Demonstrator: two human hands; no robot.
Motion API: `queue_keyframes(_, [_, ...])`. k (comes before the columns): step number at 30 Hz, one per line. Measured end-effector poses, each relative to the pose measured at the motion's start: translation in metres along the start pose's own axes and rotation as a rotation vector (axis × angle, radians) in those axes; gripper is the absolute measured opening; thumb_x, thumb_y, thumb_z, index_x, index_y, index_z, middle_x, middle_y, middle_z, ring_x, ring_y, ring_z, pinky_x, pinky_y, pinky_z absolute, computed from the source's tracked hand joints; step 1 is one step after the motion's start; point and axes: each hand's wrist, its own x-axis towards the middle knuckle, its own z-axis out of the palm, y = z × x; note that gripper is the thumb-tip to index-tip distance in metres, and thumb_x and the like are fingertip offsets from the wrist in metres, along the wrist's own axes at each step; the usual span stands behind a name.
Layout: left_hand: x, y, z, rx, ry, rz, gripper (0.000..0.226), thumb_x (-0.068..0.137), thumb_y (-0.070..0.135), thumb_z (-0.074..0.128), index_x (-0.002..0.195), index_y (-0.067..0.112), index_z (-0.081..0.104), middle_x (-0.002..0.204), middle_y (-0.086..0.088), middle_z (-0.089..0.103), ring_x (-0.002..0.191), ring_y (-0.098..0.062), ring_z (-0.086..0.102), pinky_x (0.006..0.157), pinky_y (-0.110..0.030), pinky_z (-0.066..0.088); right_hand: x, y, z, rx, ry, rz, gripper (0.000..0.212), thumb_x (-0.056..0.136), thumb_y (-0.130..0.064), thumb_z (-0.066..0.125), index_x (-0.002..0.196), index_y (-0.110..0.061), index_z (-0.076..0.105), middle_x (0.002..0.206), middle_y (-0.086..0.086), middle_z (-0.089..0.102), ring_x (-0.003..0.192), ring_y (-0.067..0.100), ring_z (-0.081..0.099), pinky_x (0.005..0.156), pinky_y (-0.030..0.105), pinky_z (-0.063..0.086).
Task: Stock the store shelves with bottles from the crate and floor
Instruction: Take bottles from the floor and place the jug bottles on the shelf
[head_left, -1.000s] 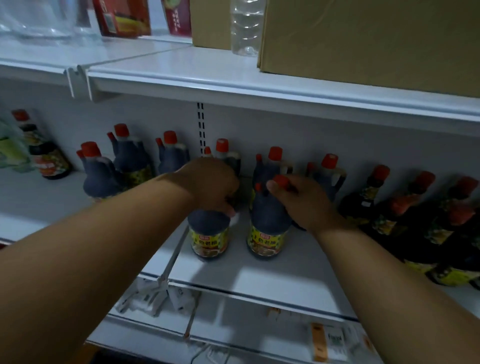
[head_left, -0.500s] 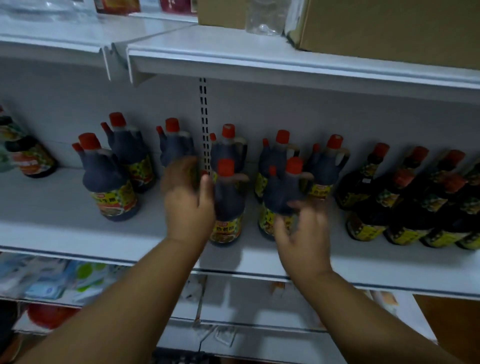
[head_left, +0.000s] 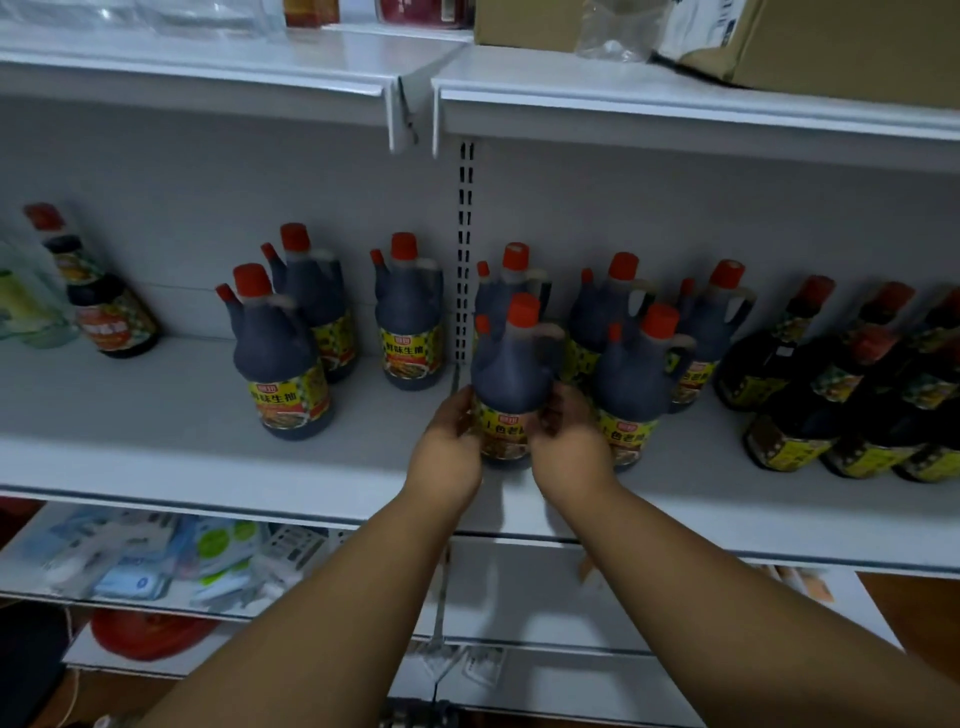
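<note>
Two bare forearms reach up from the lower edge of the view toward the middle shelf (head_left: 208, 457). The left hand (head_left: 447, 452) cups the left side of a dark soy sauce bottle (head_left: 511, 374), its fingers curled against the yellow label, and the right hand (head_left: 569, 447) grips the same bottle from the right, fingers bent round the lower body. This bottle stands upright near the front edge of the shelf, just right of the slotted upright post (head_left: 466, 249). Touching or almost touching it on the right stands a second front bottle (head_left: 636, 384) with the same red cap and yellow label. Well apart to the left, another front bottle (head_left: 278, 358) stands alone. Behind these, a back row of like bottles (head_left: 410, 317) lines the rear wall. Farther right, a cluster of darker, slimmer bottles (head_left: 810, 410) crowds the shelf. At the far left a single round dark bottle (head_left: 98, 296) stands beside a pale packet. Above, the upper shelf (head_left: 675, 104) carries a cardboard box (head_left: 857, 47). Below the middle shelf lie blurred packets (head_left: 156, 561).
</note>
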Motion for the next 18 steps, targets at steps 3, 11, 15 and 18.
queue_keyframes(3, [0.009, -0.003, -0.003, 0.000, -0.030, -0.015, 0.061, 0.090, -0.010, 0.040, 0.144, 0.019, 0.041, 0.131, 0.001, 0.055, 0.117, -0.014, 0.051, 0.091, -0.021, 0.040, 0.008, 0.001, 0.006, -0.005, -0.003, 0.028, 0.038, 0.091, -0.021, 0.064, 0.125, -0.009, 0.054, 0.119, 0.011, 0.065, 0.107, 0.031, 0.062, 0.085, 0.034, 0.049])
queue_keyframes(11, [0.008, -0.011, -0.001, -0.050, -0.051, -0.041, 0.074, 0.084, -0.015, 0.039, 0.144, 0.027, 0.039, 0.119, 0.007, 0.054, 0.108, -0.011, 0.051, 0.082, -0.018, 0.042, 0.012, 0.002, 0.003, 0.067, -0.088, 0.076, 0.035, 0.095, -0.023, 0.058, 0.129, -0.015, 0.054, 0.124, 0.006, 0.065, 0.110, 0.026, 0.062, 0.091, 0.042, 0.051])
queue_keyframes(15, [0.013, -0.013, 0.002, -0.043, -0.033, -0.037, 0.074, 0.082, -0.015, 0.039, 0.144, 0.027, 0.040, 0.120, 0.006, 0.054, 0.112, -0.013, 0.051, 0.090, -0.024, 0.043, 0.012, 0.003, 0.000, 0.092, -0.129, 0.090, 0.033, 0.096, -0.024, 0.057, 0.128, -0.015, 0.055, 0.123, 0.003, 0.065, 0.109, 0.021, 0.061, 0.083, 0.029, 0.044])
queue_keyframes(18, [0.017, -0.013, 0.003, -0.054, -0.016, -0.028, 0.072, 0.083, -0.016, 0.039, 0.143, 0.024, 0.040, 0.121, 0.005, 0.056, 0.115, -0.015, 0.052, 0.094, -0.027, 0.043, 0.013, 0.002, 0.002, 0.090, -0.138, 0.075, 0.032, 0.095, -0.025, 0.059, 0.125, -0.015, 0.057, 0.120, 0.001, 0.066, 0.108, 0.020, 0.062, 0.080, 0.025, 0.041])
